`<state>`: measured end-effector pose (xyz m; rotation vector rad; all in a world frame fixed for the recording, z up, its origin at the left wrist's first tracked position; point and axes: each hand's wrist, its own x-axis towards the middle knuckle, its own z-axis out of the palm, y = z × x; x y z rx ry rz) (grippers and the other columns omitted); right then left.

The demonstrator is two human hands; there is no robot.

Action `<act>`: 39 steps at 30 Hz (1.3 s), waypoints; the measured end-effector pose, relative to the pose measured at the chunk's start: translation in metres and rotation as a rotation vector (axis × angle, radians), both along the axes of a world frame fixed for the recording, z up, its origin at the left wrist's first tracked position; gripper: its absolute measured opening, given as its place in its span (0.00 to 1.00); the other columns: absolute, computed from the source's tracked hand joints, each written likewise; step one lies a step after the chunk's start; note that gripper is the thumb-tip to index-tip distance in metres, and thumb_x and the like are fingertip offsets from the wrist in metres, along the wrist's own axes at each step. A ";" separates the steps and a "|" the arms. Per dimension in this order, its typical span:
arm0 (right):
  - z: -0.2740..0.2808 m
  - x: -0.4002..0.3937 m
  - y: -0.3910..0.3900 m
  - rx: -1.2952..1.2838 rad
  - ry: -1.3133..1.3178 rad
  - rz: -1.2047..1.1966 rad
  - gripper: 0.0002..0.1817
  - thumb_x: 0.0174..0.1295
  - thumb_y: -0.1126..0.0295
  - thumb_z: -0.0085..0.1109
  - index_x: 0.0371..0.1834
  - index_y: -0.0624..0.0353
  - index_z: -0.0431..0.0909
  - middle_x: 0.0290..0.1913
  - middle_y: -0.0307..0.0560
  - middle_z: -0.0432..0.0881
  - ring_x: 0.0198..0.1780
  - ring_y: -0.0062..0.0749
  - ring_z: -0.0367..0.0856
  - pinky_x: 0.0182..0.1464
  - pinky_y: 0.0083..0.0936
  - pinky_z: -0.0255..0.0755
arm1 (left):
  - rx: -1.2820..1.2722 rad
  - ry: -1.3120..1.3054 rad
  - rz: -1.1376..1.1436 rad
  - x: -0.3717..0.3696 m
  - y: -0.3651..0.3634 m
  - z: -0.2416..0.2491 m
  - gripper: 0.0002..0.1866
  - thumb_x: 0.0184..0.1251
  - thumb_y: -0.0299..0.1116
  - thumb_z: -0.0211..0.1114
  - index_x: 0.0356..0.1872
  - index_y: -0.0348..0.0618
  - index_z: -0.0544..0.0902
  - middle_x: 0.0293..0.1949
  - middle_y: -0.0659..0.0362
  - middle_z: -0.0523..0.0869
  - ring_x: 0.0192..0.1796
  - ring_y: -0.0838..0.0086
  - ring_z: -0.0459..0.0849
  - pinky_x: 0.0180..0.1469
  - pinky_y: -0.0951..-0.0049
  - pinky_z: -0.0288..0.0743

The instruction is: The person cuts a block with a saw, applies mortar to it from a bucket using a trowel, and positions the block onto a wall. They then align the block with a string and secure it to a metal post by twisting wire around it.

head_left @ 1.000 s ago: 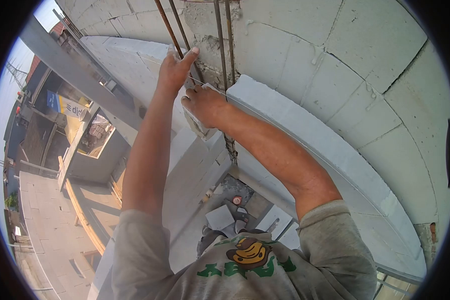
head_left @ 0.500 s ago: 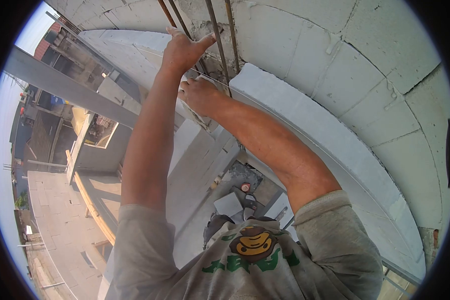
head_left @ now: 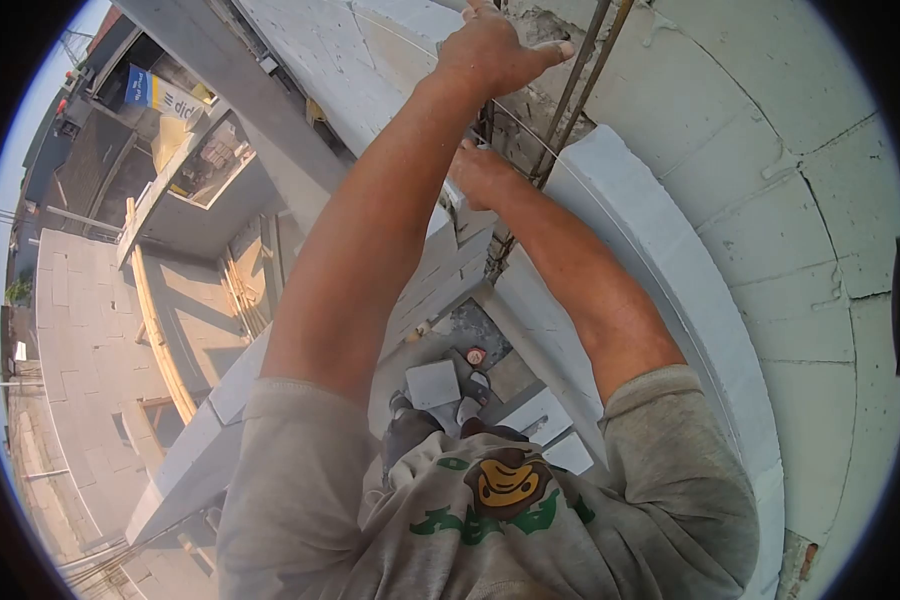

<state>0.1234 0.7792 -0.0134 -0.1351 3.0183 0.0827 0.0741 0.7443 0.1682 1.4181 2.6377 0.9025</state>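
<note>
My left hand [head_left: 492,52] is raised at the top of the view, thumb stretched out to the right and fingers apart. It is next to upright steel bars [head_left: 582,85] in a rough gap between block walls. Just below it, my right hand [head_left: 485,178] has its fingers curled inward at the edge of the gap; what they hold, if anything, is hidden. A thin string [head_left: 625,222] runs past the bars along the pale block course [head_left: 660,225] on the right.
A tall block wall [head_left: 820,240] rises on the right. Far below, near my feet, lie a loose pale block [head_left: 433,384] and a small round red-and-white item [head_left: 476,356]. A grey beam [head_left: 235,85] and bamboo poles [head_left: 160,330] stand to the left, over a drop.
The view has tilted and shifted, so both hands and the bars appear higher and farther right. The left hand stays spread and the right hand stays curled at the gap.
</note>
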 end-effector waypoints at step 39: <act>-0.029 0.008 -0.013 -0.130 0.133 -0.027 0.34 0.46 0.77 0.68 0.62 0.52 0.75 0.57 0.41 0.74 0.63 0.40 0.70 0.63 0.37 0.68 | 0.220 -0.432 0.139 -0.019 -0.141 -0.240 0.27 0.67 0.43 0.66 0.62 0.35 0.78 0.58 0.42 0.82 0.64 0.55 0.79 0.66 0.62 0.69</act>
